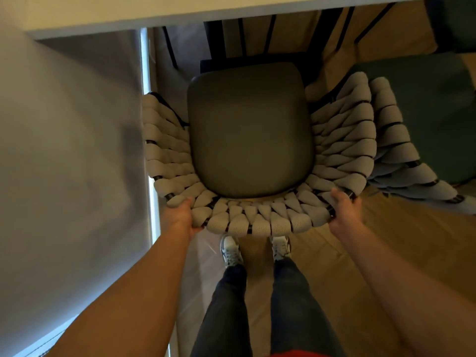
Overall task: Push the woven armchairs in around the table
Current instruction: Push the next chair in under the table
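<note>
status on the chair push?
Left hand and right hand gripping the woven armchair backrest. Seat front at table edge. Second armchair close alongside right.

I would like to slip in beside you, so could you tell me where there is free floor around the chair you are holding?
Bare wooden floor lies right of the right hand, behind the second woven armchair. It is crowded elsewhere: the grey woven armchair nearly meets that chair on the right, the grey roller blind hems its left, by the left hand.
</note>
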The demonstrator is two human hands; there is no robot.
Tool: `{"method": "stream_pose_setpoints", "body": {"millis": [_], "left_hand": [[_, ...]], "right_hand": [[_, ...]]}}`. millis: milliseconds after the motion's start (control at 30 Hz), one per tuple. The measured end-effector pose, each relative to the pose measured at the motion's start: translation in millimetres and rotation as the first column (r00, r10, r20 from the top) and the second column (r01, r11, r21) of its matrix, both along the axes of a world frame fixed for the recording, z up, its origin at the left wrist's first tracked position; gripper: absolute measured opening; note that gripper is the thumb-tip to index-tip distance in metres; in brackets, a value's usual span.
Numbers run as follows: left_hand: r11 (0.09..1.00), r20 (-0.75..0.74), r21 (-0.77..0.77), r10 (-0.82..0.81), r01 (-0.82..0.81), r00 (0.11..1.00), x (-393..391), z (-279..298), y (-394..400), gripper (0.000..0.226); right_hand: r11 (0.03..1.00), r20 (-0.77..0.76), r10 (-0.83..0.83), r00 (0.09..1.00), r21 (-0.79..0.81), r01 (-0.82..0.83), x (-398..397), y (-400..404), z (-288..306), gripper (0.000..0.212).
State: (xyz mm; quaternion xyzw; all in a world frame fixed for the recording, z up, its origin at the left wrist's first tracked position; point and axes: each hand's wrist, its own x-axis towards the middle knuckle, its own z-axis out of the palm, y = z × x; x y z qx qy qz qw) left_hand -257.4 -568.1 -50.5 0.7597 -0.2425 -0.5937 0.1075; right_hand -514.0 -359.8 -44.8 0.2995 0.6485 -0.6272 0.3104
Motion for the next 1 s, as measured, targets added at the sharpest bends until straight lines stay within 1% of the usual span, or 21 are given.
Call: {"method": "stream_pose_setpoints", "body": {"millis": [200, 233, 333, 400, 533, 667, 767, 900, 1000], "left_hand": [[1.0, 0.061, 0.005, 0.0, 0.0, 0.998, 28.5, -10.9, -8.8, 0.051], [1.0, 0.066, 0.009, -0.008, 0.007, 0.998, 34.3, -11.1, -10.4, 0.049], [1.0, 0.094, -0.003, -0.012, 0.013, 0.995, 51.2, -10.5, -13.8, 0.033], [1.0, 0.09, -0.012, -0.02, 0.021, 0.996, 61.1, -7.4, -14.5, 0.03], [1.0, 0.078, -0.001, -0.003, 0.003, 0.997, 76.9, -4.2, -18.3, 0.043], [1.0, 0.071, 0.001, 0.006, -0.006, 0.997, 89.1, -3.3, -27.9, 0.046], [1.0, 0.116, 0.009, 0.004, -0.005, 0.993, 97.5, -1.3, -36.3, 0.054], [1.0, 0.13, 0.016, 0.022, -0.024, 0.991, 112.4, -0.9, -52.0, 0.062], [0.999, 0.135, 0.027, 0.026, -0.03, 0.99, 123.3, -2.0, -65.7, 0.063]], "right_hand": [[1.0, 0.019, -0.027, 0.999, -0.01, 0.027, 23.8, -1.4, 0.1, 0.051], [0.999, 0.032, -0.023, 0.999, -0.024, 0.024, 28.2, -1.9, 1.0, 0.052], [1.0, 0.064, 0.002, 0.998, -0.03, 0.0, 41.2, -3.7, 1.2, 0.056], [1.0, 0.078, 0.013, 0.997, -0.028, -0.011, 49.5, -6.0, 1.5, 0.059], [0.999, 0.097, 0.029, 0.995, -0.029, -0.026, 63.2, -13.3, 2.6, 0.061], [0.998, 0.123, 0.069, 0.99, -0.001, -0.07, 73.4, -22.3, 1.9, 0.064], [0.995, 0.132, 0.093, 0.987, 0.019, -0.096, 79.9, -31.0, 1.1, 0.062], [0.989, 0.138, 0.145, 0.98, -0.01, -0.146, 86.8, -43.0, 1.0, 0.057], [0.986, 0.142, 0.168, 0.976, -0.023, -0.166, 92.1, -55.5, 0.2, 0.057]]}}
